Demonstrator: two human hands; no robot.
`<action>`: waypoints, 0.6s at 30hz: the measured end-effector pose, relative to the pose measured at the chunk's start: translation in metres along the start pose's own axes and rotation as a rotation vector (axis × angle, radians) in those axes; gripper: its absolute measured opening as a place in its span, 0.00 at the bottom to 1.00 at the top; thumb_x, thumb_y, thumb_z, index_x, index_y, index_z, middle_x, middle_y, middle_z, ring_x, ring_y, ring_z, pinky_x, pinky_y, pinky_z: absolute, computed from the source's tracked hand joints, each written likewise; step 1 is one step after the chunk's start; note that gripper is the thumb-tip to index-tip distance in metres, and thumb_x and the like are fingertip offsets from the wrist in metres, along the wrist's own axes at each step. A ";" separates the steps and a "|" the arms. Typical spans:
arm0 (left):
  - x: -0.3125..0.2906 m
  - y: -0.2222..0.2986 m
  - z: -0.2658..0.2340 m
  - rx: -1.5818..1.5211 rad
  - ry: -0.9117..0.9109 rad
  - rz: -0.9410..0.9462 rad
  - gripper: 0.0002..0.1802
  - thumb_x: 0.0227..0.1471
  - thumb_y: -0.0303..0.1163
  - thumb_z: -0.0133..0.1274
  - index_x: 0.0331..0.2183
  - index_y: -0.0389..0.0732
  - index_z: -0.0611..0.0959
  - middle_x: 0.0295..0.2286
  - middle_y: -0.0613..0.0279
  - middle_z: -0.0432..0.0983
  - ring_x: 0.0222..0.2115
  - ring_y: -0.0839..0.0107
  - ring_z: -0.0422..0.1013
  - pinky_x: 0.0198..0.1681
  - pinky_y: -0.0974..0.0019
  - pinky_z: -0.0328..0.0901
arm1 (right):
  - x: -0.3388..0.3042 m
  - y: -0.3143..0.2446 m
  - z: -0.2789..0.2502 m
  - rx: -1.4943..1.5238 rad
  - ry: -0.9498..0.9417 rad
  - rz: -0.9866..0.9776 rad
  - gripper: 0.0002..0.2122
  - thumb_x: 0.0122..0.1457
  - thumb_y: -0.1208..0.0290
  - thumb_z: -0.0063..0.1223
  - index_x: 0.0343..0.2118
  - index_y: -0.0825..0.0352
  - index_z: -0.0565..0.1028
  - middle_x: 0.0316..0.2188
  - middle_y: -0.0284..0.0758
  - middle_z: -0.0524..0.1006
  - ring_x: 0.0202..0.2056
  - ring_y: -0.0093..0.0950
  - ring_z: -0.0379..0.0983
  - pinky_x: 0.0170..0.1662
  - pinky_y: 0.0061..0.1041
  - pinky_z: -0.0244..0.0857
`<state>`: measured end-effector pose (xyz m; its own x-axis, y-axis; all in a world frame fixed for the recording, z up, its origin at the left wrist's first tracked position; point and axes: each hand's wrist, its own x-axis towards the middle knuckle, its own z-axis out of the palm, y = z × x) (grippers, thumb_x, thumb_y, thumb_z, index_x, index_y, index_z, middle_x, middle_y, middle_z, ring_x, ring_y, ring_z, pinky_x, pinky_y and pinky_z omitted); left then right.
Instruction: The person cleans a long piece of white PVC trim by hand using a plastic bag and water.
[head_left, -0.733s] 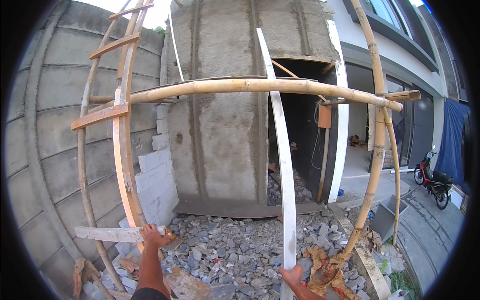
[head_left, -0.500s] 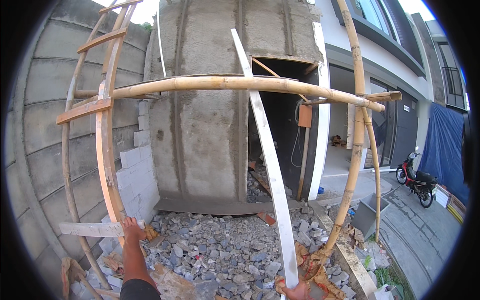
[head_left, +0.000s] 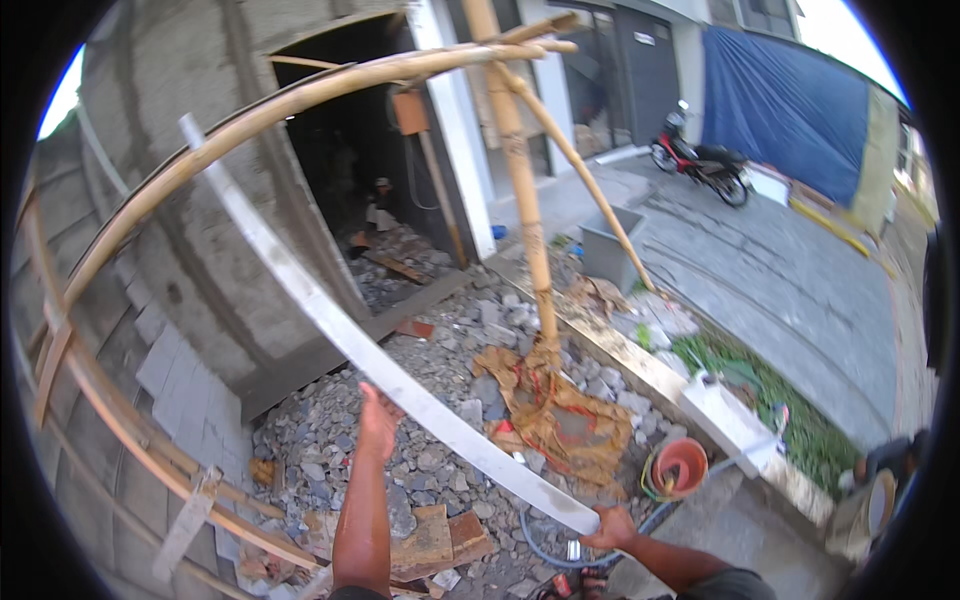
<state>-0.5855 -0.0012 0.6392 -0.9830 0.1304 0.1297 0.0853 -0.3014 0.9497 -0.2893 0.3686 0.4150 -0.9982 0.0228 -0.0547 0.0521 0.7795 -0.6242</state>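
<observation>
A long, pale straight bar (head_left: 440,420), flat-sided and apparently metal, slants from my lower right up to the far left. Its low end is gripped by my right hand (head_left: 610,528), fingers wrapped round it. Further up the bar, my left hand (head_left: 376,425) is at its lower edge, fingers stretched upward and palm turned toward it; whether it touches cannot be made out. The bar's upper end overlaps the bamboo crosspole (head_left: 290,103) of a scaffold; contact there is unclear. Behind stands a rough rendered wall (head_left: 180,60) with darker vertical strips.
Grey rubble (head_left: 440,465) covers the ground. A bamboo upright (head_left: 520,190) rises from torn brown sacking (head_left: 560,410). An orange bucket (head_left: 680,467) stands near a low kerb wall (head_left: 640,355). Wooden scaffold rails (head_left: 130,425) cross the left. A motorbike (head_left: 700,165) is parked beyond a grey bin (head_left: 610,248).
My view has swung right. My left hand has left the wooden upright and its short crosspiece and come over beside the bar. The bar now leans further left, its low end still in my right hand.
</observation>
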 end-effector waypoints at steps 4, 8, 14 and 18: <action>0.006 0.037 0.049 -0.152 0.094 -0.046 0.40 0.58 0.62 0.47 0.56 0.38 0.66 0.42 0.54 0.71 0.40 0.61 0.70 0.46 0.56 0.66 | -0.034 0.009 -0.028 0.053 0.041 -0.033 0.26 0.37 0.49 0.67 0.36 0.63 0.77 0.24 0.47 0.79 0.30 0.50 0.78 0.34 0.47 0.72; -0.002 0.028 0.057 -0.041 0.153 -0.090 0.38 0.57 0.57 0.53 0.55 0.37 0.69 0.47 0.57 0.71 0.46 0.62 0.69 0.49 0.55 0.66 | -0.048 0.022 -0.065 0.039 0.036 0.028 0.24 0.36 0.54 0.66 0.35 0.64 0.76 0.23 0.46 0.79 0.28 0.49 0.77 0.34 0.47 0.72; -0.036 -0.021 0.074 0.011 0.111 -0.108 0.37 0.57 0.55 0.54 0.57 0.38 0.68 0.51 0.56 0.70 0.48 0.61 0.69 0.52 0.54 0.66 | -0.091 0.076 -0.069 0.007 0.003 0.089 0.28 0.36 0.55 0.65 0.42 0.65 0.75 0.28 0.45 0.80 0.34 0.47 0.78 0.38 0.46 0.72; -0.066 -0.054 0.088 0.044 0.131 -0.172 0.40 0.56 0.57 0.55 0.58 0.37 0.68 0.52 0.56 0.71 0.50 0.61 0.68 0.52 0.55 0.65 | -0.100 0.099 -0.070 -0.109 -0.083 0.243 0.32 0.38 0.57 0.66 0.49 0.62 0.71 0.42 0.43 0.77 0.46 0.42 0.75 0.50 0.46 0.66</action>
<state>-0.5109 0.0894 0.6040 -0.9962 0.0513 -0.0710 -0.0814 -0.2439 0.9664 -0.1865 0.4877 0.4130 -0.9509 0.1691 -0.2592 0.2816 0.8203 -0.4979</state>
